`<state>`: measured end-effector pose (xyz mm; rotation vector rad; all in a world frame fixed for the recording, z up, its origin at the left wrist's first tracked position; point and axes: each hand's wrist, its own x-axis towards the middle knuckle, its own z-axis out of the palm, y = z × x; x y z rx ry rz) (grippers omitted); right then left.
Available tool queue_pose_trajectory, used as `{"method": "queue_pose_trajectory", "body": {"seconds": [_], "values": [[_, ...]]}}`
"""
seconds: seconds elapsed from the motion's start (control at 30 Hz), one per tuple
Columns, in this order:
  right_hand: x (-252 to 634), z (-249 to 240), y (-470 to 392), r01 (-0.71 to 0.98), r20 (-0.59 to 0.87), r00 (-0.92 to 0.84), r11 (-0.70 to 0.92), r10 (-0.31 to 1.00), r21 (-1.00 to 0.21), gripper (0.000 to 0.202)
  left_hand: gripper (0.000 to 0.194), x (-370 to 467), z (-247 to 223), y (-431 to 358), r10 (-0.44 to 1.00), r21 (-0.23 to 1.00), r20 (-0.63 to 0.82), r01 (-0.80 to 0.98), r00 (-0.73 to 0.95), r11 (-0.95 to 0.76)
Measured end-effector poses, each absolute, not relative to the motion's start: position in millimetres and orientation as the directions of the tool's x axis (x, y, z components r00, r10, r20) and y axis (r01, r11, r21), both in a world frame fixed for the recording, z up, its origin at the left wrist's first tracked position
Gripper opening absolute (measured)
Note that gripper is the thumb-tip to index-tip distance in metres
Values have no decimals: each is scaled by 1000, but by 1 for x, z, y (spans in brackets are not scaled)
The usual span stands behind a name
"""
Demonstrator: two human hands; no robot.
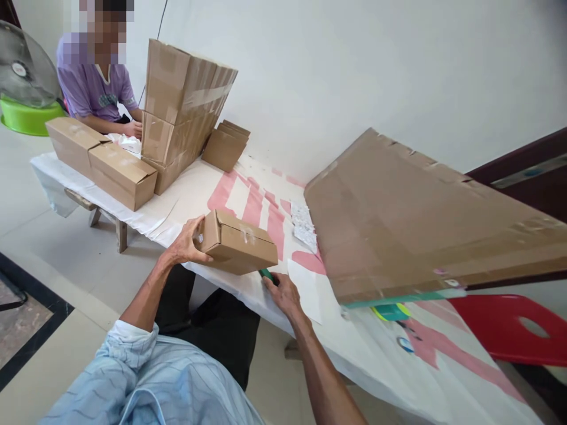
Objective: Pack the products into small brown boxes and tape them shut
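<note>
A small brown cardboard box [241,245] is tilted over the near edge of the table. My left hand [186,242] grips its left end, thumb along the lower side and fingers over the top corner. Clear tape shows on its top flaps and at that end. Just right of the box, my right hand [283,292] is closed around a slim green tool [268,274]. Its tip reaches to the box's lower right edge; the rest is hidden in my fingers, so its kind is unclear.
Stacked cartons [177,112] stand at the back left, beside two closed boxes [101,156]. A person in a purple shirt [95,85] sits behind them. A large cardboard sheet [420,230] leans at right, near tape rolls [392,311] and a red stool [509,327]. White sheeting covers the table [354,348].
</note>
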<state>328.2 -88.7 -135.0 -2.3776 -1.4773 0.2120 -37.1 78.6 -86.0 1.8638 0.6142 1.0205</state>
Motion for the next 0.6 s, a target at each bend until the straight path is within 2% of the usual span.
{"method": "queue_pose_trajectory", "body": {"seconds": [0.17,0.27,0.37,0.43,0.5,0.6], "values": [[323,-136,-91,836,64,468,-418,881,-356,55,137,-36,-74,72,726,832,440,64,528,-551],[320,-128,-90,784,104,515,-418,851,-460,56,135,-37,-67,67,726,824,449,74,521,-562],[314,-93,-83,704,255,611,-368,749,-607,55,133,-36,-61,63,732,818,449,93,512,-567],[301,-54,-77,737,429,588,-235,686,-634,50,132,-32,-55,61,738,814,445,114,508,-570],[277,-7,-72,830,596,452,-68,664,-554,42,130,-26,-49,58,743,809,440,136,504,-572],[221,54,-68,943,716,42,209,697,-258,27,125,-16,-39,52,752,802,441,162,490,-576]]}}
